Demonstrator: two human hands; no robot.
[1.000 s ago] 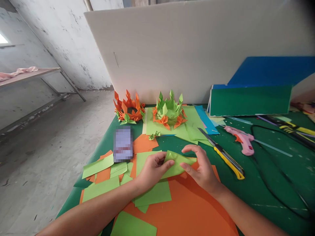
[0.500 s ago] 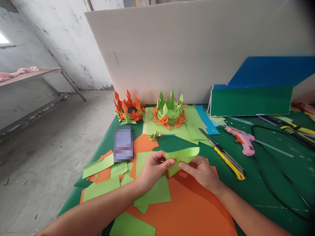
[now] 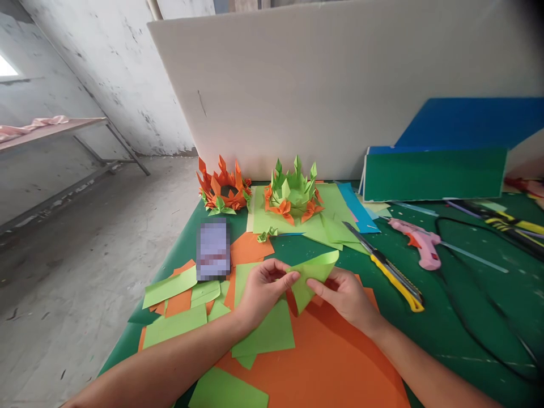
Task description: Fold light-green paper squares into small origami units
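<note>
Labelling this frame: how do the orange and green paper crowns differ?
Colour: the orange crown is trimmed with green pieces; the green crown with orange ones.
Place: the orange crown stands near the left edge of the table; the green crown sits on light-green paper.
Both: upright, with pointed spikes.

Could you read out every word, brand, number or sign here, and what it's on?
No text can be read.
Dark-edged, rectangular phone-like object: pixelated, unreadable.
Pink plastic glue gun: any marking is too small to read.
Yellow-and-black utility knife: likewise.
Light green folded paper sheet, held by the left hand and right hand: no writing visible.
</note>
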